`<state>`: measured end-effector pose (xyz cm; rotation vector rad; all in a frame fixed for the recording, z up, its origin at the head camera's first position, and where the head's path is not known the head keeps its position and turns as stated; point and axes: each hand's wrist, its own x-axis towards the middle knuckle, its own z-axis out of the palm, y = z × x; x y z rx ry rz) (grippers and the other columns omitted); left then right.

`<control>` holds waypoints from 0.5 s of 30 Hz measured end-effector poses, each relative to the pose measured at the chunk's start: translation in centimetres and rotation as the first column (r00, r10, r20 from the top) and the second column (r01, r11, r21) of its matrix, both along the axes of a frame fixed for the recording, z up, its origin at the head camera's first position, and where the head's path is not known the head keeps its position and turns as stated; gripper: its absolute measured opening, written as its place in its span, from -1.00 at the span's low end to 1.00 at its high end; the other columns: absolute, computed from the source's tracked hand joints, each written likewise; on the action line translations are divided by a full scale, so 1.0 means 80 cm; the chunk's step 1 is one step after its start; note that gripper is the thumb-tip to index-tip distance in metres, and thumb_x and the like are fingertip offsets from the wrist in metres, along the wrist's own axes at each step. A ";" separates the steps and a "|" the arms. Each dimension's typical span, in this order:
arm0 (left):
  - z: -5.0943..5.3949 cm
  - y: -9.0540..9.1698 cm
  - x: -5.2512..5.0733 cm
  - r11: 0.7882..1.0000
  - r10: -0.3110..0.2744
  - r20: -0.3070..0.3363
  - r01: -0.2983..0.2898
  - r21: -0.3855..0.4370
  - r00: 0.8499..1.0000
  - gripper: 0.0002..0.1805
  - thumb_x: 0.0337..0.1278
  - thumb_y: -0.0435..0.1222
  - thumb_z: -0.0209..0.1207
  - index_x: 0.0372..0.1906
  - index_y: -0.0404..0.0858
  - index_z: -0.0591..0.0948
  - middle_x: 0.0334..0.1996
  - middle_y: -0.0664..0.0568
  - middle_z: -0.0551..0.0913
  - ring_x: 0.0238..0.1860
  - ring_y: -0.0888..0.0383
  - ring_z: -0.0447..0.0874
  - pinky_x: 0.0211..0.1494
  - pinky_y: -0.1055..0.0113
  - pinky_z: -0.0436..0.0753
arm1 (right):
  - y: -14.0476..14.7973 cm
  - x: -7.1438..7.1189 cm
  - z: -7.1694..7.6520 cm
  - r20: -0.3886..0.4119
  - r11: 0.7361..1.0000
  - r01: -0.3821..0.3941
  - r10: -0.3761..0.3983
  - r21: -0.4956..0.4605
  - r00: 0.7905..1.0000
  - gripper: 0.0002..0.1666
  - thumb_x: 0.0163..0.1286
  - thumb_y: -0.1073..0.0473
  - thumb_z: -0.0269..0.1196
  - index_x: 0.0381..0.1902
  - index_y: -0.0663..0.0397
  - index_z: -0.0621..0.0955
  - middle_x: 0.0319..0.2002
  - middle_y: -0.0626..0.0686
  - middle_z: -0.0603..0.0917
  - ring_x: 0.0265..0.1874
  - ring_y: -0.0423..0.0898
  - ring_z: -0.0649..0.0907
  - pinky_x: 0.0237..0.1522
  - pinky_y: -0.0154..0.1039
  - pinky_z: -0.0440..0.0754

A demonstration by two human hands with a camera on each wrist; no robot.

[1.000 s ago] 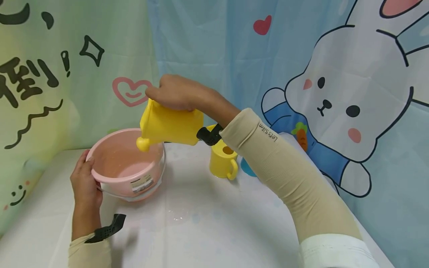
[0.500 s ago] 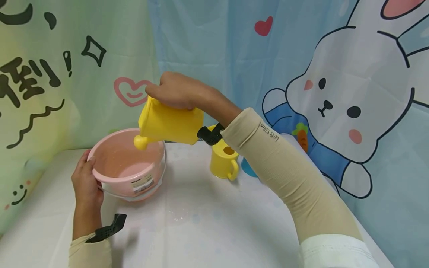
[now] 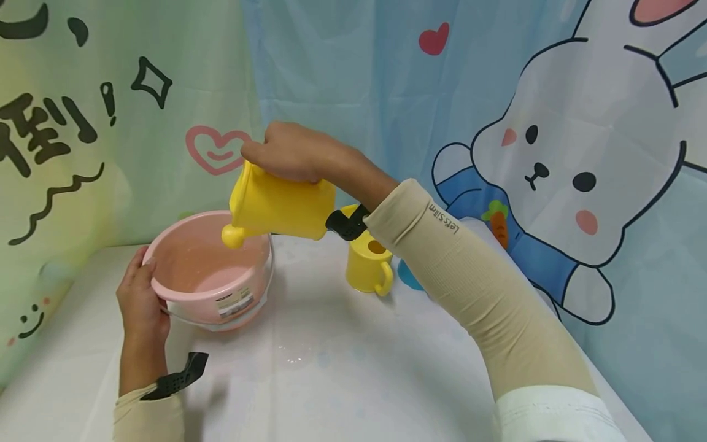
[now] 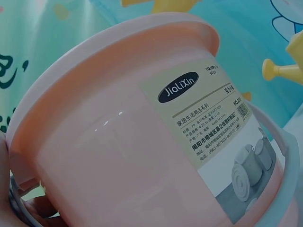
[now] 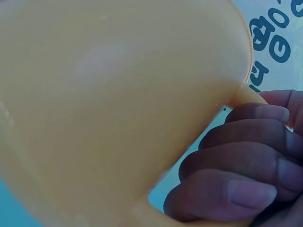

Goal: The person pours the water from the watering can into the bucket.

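My left hand (image 3: pixel 140 298) grips the pink bucket (image 3: pixel 190 307) at its left side, with the thumb over the rim. In the left wrist view the bucket (image 4: pixel 109 142) shows a printed label and a pale grey bail handle hanging down. A yellow watering can (image 3: pixel 284 205) is tipped on its side above the bucket, its round spout end over the opening. My right hand (image 3: pixel 289 150) holds it from above; in the right wrist view the fingers (image 5: pixel 227 156) curl round its handle. No stream of water is discernible.
A second yellow watering can (image 3: pixel 364 264) stands upright on the white-covered table (image 3: pixel 342 380), partly behind the right wrist strap. Beside it, a blue object (image 3: pixel 409 276) is mostly hidden by the right sleeve. Small wet drops (image 3: pixel 291 359) lie in front of the bucket. A printed curtain (image 3: pixel 342 67) hangs behind.
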<state>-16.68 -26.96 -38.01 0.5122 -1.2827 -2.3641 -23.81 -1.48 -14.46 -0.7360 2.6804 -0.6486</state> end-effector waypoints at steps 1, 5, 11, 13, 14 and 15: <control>0.000 0.000 0.000 1.000 0.001 -0.002 -0.001 0.001 1.000 -0.51 0.44 -0.21 0.03 0.41 -0.06 0.37 0.39 0.02 0.29 0.19 0.10 0.44 -0.10 0.49 0.64 | 0.000 0.000 0.000 -0.001 1.000 0.002 -0.002 0.003 1.000 -0.53 0.51 -0.15 -0.12 -0.23 0.14 0.47 -0.35 0.07 0.55 -0.44 -0.05 0.60 -0.43 -0.29 0.61; 0.000 -0.001 -0.001 1.000 -0.002 -0.009 0.002 0.004 1.000 -0.51 0.44 -0.21 0.02 0.41 -0.06 0.38 0.40 0.02 0.28 0.24 0.09 0.41 -0.03 0.46 0.60 | 0.000 -0.002 -0.002 -0.003 1.000 0.000 0.000 0.002 1.000 -0.52 0.51 -0.15 -0.13 -0.30 0.14 0.46 -0.42 0.06 0.51 -0.50 -0.05 0.56 -0.48 -0.29 0.55; 0.000 -0.002 -0.001 1.000 -0.011 -0.014 0.011 -0.004 1.000 -0.51 0.45 -0.20 0.01 0.41 -0.06 0.37 0.40 0.03 0.27 0.31 0.07 0.36 0.05 0.39 0.52 | -0.001 -0.003 -0.007 0.001 1.000 -0.018 0.018 -0.003 1.000 -0.49 0.51 -0.17 -0.12 -0.28 0.15 0.48 -0.38 0.07 0.55 -0.45 -0.04 0.61 -0.43 -0.29 0.61; 0.000 -0.002 -0.002 1.000 -0.009 -0.011 0.009 0.000 1.000 -0.51 0.45 -0.20 0.01 0.42 -0.05 0.37 0.41 0.04 0.27 0.31 0.07 0.36 0.04 0.40 0.53 | -0.002 -0.004 -0.009 0.000 1.000 -0.028 0.028 -0.002 1.000 -0.50 0.51 -0.16 -0.12 -0.28 0.15 0.48 -0.39 0.06 0.54 -0.46 -0.05 0.61 -0.43 -0.30 0.60; 0.000 -0.002 -0.002 1.000 -0.009 -0.008 0.009 -0.002 1.000 -0.51 0.45 -0.20 0.01 0.42 -0.05 0.36 0.41 0.04 0.27 0.31 0.08 0.36 0.03 0.41 0.54 | -0.003 -0.004 -0.009 -0.002 0.999 -0.033 0.033 -0.003 0.999 -0.51 0.50 -0.15 -0.13 -0.29 0.15 0.47 -0.40 0.06 0.52 -0.47 -0.05 0.59 -0.45 -0.30 0.58; 0.000 -0.002 -0.002 1.000 -0.008 -0.007 0.008 0.000 1.000 -0.51 0.45 -0.20 0.01 0.42 -0.05 0.36 0.41 0.04 0.27 0.30 0.08 0.36 0.03 0.42 0.55 | -0.003 -0.004 -0.010 -0.002 0.999 -0.035 0.035 -0.007 0.999 -0.52 0.50 -0.14 -0.13 -0.30 0.15 0.46 -0.42 0.06 0.51 -0.48 -0.05 0.58 -0.46 -0.30 0.56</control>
